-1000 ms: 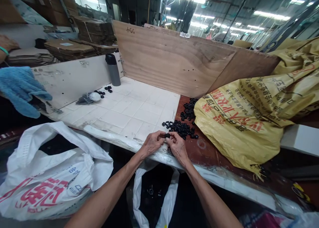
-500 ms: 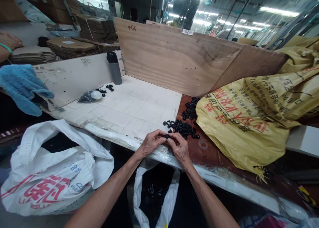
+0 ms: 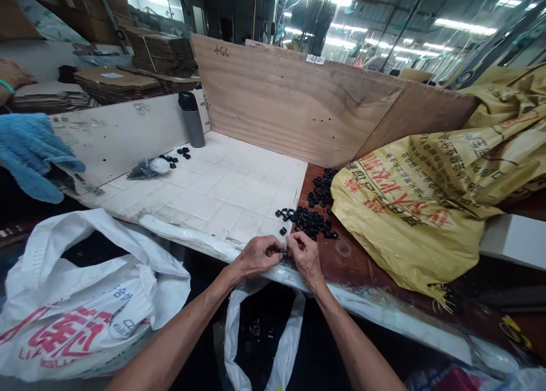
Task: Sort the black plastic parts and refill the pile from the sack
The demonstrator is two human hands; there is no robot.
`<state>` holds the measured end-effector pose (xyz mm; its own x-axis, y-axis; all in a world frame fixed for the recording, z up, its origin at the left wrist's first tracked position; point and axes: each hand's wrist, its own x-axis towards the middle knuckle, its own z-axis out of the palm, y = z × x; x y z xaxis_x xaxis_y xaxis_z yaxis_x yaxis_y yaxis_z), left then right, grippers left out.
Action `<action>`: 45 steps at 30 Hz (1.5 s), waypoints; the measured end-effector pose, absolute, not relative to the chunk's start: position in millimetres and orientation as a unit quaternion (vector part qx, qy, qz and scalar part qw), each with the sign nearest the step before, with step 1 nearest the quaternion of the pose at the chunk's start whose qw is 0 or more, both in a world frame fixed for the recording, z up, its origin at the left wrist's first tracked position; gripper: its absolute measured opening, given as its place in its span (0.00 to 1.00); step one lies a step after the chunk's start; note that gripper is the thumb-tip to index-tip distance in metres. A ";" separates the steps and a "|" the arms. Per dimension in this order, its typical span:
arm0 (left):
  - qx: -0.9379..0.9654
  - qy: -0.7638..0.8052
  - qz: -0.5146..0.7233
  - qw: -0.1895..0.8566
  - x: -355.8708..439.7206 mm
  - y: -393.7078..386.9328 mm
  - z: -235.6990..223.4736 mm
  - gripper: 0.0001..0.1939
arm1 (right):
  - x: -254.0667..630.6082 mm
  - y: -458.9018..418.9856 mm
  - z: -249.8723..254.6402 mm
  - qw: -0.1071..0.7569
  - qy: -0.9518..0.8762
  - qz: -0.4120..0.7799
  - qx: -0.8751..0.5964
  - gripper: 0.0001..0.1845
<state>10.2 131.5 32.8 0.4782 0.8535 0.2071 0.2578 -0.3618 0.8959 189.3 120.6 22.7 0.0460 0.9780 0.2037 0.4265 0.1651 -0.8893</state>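
My left hand [image 3: 259,255] and my right hand [image 3: 304,255] meet at the front edge of the table, both closed in a pinch. Between their fingertips sits a small dark part [image 3: 284,252], mostly covered by the fingers. Just beyond them one loose black piece [image 3: 283,231] lies on the white tiled surface. A heap of small black plastic pieces [image 3: 313,221] spreads behind my right hand, partly on the tiles and partly on the red-brown board. Below my hands hangs an open white bag [image 3: 232,334] with dark contents.
A yellow printed sack [image 3: 409,192] lies at right. Wooden panel [image 3: 290,101] closes the back; a grey flask [image 3: 193,123] stands in the corner. A small plastic bag [image 3: 147,168] lies at left, near a blue cloth [image 3: 34,152] and white bag [image 3: 94,300]. Another person's hand [image 3: 15,75] shows far left.
My hands have dropped slightly towards the table edge, and the dark part between them is now less visible. The whole view has shifted a little.
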 end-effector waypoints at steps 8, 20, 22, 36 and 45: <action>0.682 0.546 0.378 0.306 9.0 159.8 28.6 0.12 | 180.2 139.3 15.9 0.400 -0.712 0.213 -0.536 0.17; 0.723 0.502 0.381 0.282 33.5 212.9 22.0 0.11 | 183.7 134.4 13.7 0.455 -0.644 0.177 -0.589 0.06; 0.715 0.501 0.375 0.310 25.8 203.4 23.8 0.11 | 187.6 136.8 11.8 0.477 -0.608 0.203 -0.601 0.09; 0.732 0.453 0.393 0.324 37.1 186.6 16.0 0.09 | 198.6 143.4 3.0 0.538 -0.507 0.249 -0.626 0.20; 0.713 0.509 0.394 0.279 56.3 208.4 21.4 0.09 | 194.5 133.3 14.1 0.514 -0.582 0.210 -0.594 0.12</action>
<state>56.3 208.4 21.4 0.1711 0.9455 0.2770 0.5059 -0.3255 0.7988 194.5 133.3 14.1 0.2349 0.9075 0.3482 0.4753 0.2052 -0.8555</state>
